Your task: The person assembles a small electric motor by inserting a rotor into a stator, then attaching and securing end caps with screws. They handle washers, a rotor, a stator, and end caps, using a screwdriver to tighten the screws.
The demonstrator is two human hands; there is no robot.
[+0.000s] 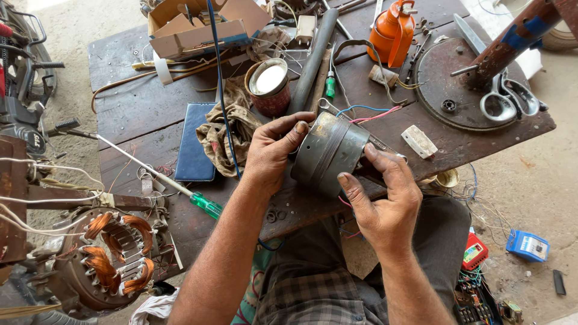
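Note:
A grey cylindrical metal motor housing (328, 150) lies tilted over the near edge of a dark wooden workbench (150, 114), with blue and red wires (367, 112) coming out of its far end. My left hand (271, 150) grips its left side, thumb along the top rim. On the right and underside, my right hand (385, 198) holds it with the fingers curled around it. Both forearms reach up from my lap.
A green-handled screwdriver (180, 186), a blue wallet-like case (195, 141), a rag (226, 129), a round tin (269, 87), an orange oil can (394, 30), a cardboard box (198, 27) and scissors (509, 99) lie on the bench. A copper-wound stator (114, 253) sits at lower left.

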